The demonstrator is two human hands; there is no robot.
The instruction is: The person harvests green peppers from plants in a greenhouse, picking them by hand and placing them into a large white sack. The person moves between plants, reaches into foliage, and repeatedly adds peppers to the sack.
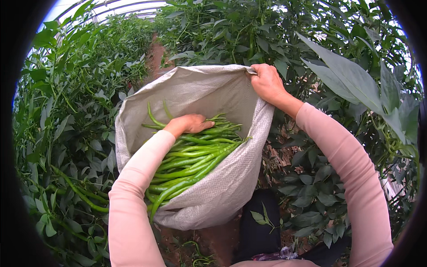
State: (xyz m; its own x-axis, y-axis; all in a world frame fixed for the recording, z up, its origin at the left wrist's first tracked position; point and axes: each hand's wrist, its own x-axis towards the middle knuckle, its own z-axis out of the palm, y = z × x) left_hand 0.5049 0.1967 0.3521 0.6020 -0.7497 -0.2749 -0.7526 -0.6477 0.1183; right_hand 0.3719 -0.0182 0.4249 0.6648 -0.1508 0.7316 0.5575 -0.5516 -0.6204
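A white woven plastic sack [213, 197] is held with its wide mouth facing me. Inside lie many long green chili peppers [193, 163], mostly side by side with their stems to the right. My left hand [191, 123] reaches into the sack and is closed over a bunch of peppers; its fingertips are hidden. Several pepper tips stick out to the left of that wrist. At the sack's upper right corner, my right hand [268, 81] grips the rim [248, 68]. Below, a few peppers poke over the near edge of the sack.
Dense pepper plants [73, 93] stand on the left and more plants [313, 187] on the right. A narrow soil path [156, 55] runs ahead between them. Large leaves [347, 76] hang close at the right. Loose peppers [200, 257] lie on the ground below the sack.
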